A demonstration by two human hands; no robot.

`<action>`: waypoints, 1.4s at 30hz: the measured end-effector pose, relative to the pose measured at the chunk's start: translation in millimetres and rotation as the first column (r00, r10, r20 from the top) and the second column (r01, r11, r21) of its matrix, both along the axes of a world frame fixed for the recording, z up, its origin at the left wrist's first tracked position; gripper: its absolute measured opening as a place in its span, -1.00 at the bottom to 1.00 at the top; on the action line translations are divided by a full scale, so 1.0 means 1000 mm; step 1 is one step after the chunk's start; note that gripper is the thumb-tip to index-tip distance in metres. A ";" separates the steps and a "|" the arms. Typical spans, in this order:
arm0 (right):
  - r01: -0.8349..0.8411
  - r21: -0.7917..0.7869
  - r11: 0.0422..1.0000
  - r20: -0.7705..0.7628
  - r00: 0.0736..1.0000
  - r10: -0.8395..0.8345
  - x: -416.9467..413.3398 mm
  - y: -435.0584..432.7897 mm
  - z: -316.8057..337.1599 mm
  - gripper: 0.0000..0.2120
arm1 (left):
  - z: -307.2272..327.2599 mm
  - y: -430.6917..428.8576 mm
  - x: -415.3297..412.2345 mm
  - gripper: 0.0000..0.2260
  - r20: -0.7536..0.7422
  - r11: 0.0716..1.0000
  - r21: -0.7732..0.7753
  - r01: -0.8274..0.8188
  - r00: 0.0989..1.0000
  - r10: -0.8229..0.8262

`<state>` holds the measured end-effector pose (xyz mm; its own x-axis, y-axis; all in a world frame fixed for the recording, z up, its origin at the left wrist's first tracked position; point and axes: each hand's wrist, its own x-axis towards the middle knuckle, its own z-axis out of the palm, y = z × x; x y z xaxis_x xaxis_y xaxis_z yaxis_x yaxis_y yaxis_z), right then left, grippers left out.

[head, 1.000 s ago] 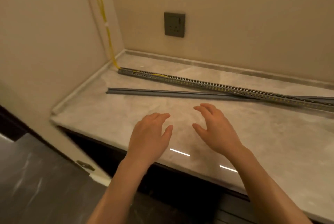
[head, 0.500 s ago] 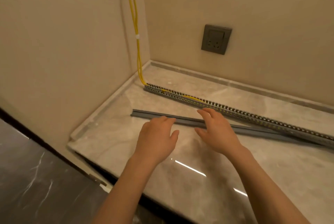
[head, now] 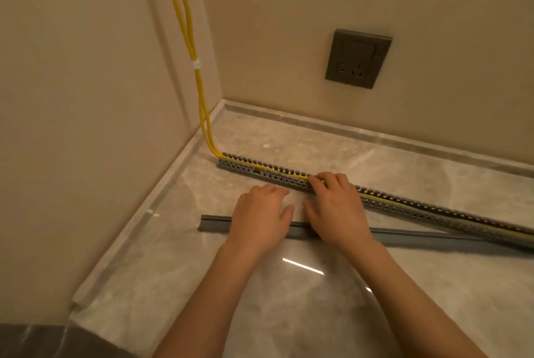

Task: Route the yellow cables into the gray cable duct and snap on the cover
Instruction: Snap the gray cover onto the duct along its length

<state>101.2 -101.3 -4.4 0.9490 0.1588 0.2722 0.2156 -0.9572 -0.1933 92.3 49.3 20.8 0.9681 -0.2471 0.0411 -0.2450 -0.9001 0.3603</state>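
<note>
both hands are out over the pale marble counter (head: 289, 314), palms down, side by side and just apart. left hand (head: 260, 217) is loose, fingers relaxed and close together, holding nothing; its palm lies over the flat gray cover (head: 213, 223), though whether it touches the strip is hard to tell. right hand (head: 336, 213) reaches a little further forward, its fingertips (head: 319, 179) bent down onto the top of the gray slotted cable duct (head: 404, 205), thumb held apart toward the left hand, nothing clasped.

the cover runs beneath both wrists, one end sticking out just left of the left hand, the rest passing away to the right. the duct lies just beyond it, also flat on the counter, starting ahead and left of the hands near the corner and slanting off to the right until the two pieces nearly meet at the far right.

yellow cables (head: 200, 91) already lie along the inside of the duct on either side of the right fingertips. at the duct's left end they bend up and climb the corner ahead and left of the hands, bound by a small white tie (head: 196, 64).

further ahead, right of the right hand, a dark wall socket (head: 358, 58) sits on the beige wall. a dark floor (head: 43, 341) shows down by the left elbow.
</note>
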 end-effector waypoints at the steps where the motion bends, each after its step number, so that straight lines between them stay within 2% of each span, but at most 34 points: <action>1: 0.004 0.003 1.000 -0.007 1.000 -0.004 -0.001 0.002 -0.001 -0.63 | -0.002 0.000 0.004 -0.66 -0.002 1.000 -0.010 0.014 1.000 -0.014; 5: 0.100 -0.051 0.994 -0.028 0.994 -0.102 0.001 0.010 -0.003 -0.70 | -0.011 0.001 0.019 -0.67 -0.003 0.994 -0.068 0.087 0.996 -0.087; 10: 0.219 -0.154 0.963 -0.063 0.971 -0.231 0.010 0.021 0.001 -0.81 | -0.018 0.011 0.033 -0.76 0.011 0.979 -0.043 0.200 0.980 -0.200; 14: 0.268 -0.121 0.956 -0.143 0.948 -0.283 0.013 0.027 0.003 -0.74 | -0.017 0.016 0.035 -0.77 -0.020 0.957 -0.071 0.283 0.958 -0.285; 16: 0.275 -0.025 0.961 -0.158 0.948 -0.276 0.011 0.026 0.002 -0.67 | -0.016 0.013 0.028 -0.75 -0.037 0.938 -0.060 0.343 0.938 -0.345; 20: 0.321 0.355 0.878 -0.182 0.945 -0.271 0.002 0.021 0.002 -0.66 | -0.017 0.005 0.015 -0.67 -0.017 0.882 0.040 0.470 0.883 -0.469; 22: 0.311 0.452 0.836 -0.126 0.950 -0.285 -0.004 0.019 0.005 -0.71 | -0.020 0.002 0.011 -0.67 0.020 0.865 0.088 0.493 0.868 -0.497; 24: 0.292 0.482 0.826 -0.091 0.954 -0.284 -0.013 0.017 0.008 -0.73 | -0.022 -0.005 0.006 -0.68 0.076 0.837 0.155 0.524 0.839 -0.539; 26: 0.298 0.458 0.838 -0.104 0.954 -0.282 -0.023 0.011 0.007 -0.72 | -0.025 -0.014 0.002 -0.68 0.096 0.804 0.237 0.546 0.810 -0.579; 30: 0.361 0.396 0.844 -0.110 0.932 -0.346 -0.054 -0.010 -0.001 -0.74 | -0.030 -0.036 -0.005 -0.69 0.207 0.812 0.279 0.512 0.794 -0.571; 34: 0.425 0.370 0.826 -0.122 0.904 -0.410 -0.080 -0.027 -0.006 -0.75 | -0.028 -0.045 -0.009 -0.71 0.173 0.823 0.297 0.485 0.820 -0.546; 39: 0.522 0.334 0.785 -0.122 0.850 -0.513 -0.107 -0.045 -0.010 -0.60 | -0.029 -0.052 -0.012 -0.72 0.157 0.800 0.340 0.494 0.809 -0.566; 42: 0.565 0.299 0.769 -0.132 0.823 -0.553 -0.112 -0.055 -0.006 -0.55 | -0.027 -0.053 -0.015 -0.73 0.123 0.811 0.286 0.510 0.820 -0.559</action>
